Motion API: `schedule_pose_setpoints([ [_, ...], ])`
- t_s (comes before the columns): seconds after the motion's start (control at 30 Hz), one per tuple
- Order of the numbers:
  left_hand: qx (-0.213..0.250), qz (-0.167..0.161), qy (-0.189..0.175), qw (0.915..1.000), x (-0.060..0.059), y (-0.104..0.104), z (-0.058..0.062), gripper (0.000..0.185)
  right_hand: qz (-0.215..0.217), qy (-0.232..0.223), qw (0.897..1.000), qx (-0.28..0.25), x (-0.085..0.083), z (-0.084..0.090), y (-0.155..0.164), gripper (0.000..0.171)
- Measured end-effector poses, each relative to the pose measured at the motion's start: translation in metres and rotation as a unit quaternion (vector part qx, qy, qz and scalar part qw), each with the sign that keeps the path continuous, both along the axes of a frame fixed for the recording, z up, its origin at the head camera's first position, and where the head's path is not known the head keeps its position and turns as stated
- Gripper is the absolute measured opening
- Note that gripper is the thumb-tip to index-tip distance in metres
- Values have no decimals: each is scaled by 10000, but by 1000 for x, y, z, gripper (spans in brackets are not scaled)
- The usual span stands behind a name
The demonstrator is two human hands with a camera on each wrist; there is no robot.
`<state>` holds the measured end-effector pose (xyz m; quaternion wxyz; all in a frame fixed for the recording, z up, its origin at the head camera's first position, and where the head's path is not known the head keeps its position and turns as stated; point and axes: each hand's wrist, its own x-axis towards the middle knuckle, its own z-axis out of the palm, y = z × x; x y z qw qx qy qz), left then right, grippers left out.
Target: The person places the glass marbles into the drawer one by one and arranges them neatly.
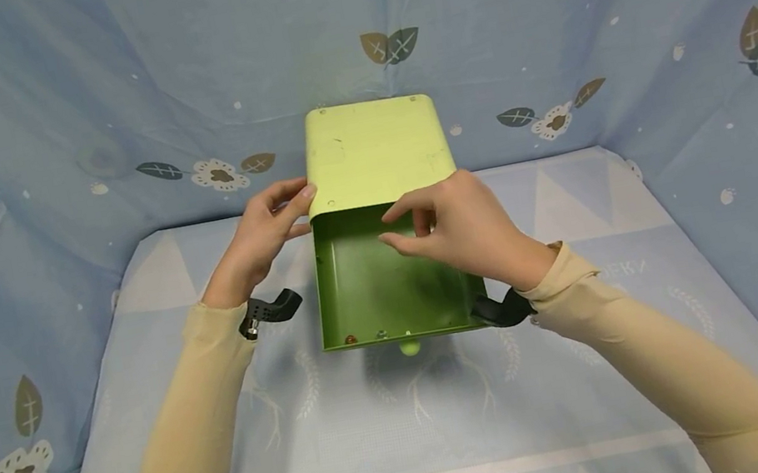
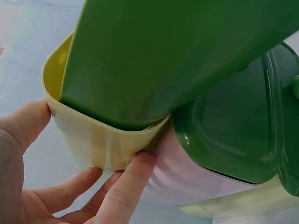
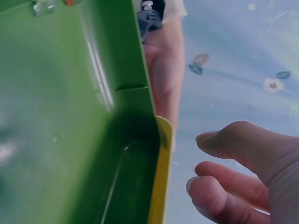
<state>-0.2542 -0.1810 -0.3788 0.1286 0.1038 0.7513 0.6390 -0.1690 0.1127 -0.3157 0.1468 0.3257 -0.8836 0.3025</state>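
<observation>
A light-green drawer case [image 1: 375, 152] stands on the patterned blue cloth [image 1: 414, 433], and its dark-green drawer [image 1: 380, 287] is slid most of the way out toward the person. The left hand [image 1: 265, 235] pinches the case's front left corner, thumb on one side and fingers under the rim. The right hand [image 1: 461, 226] hovers over the drawer, fingers loosely bent and holding nothing; it may brush the case's front edge, hard to tell.
</observation>
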Motion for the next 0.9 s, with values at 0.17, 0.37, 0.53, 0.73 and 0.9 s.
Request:
schedule_pose_setpoints([
  [0.17,-4,4,-16,10000,0,1,0,68,2,122,9996,-256,6,6,9,10],
  [0.37,-11,0,-10,10000,-1,0,0,68,-15,117,9981,-599,15,16,20,10],
  [0.53,-13,-4,13,10000,-1,0,-1,68,-73,35,9967,-803,23,23,29,10],
  [0.73,-5,-15,10,10000,0,0,0,68,-131,26,9946,-1025,29,26,38,11],
  [0.9,5,-19,3,10000,0,1,0,67,-265,43,9916,-1269,38,28,47,14],
])
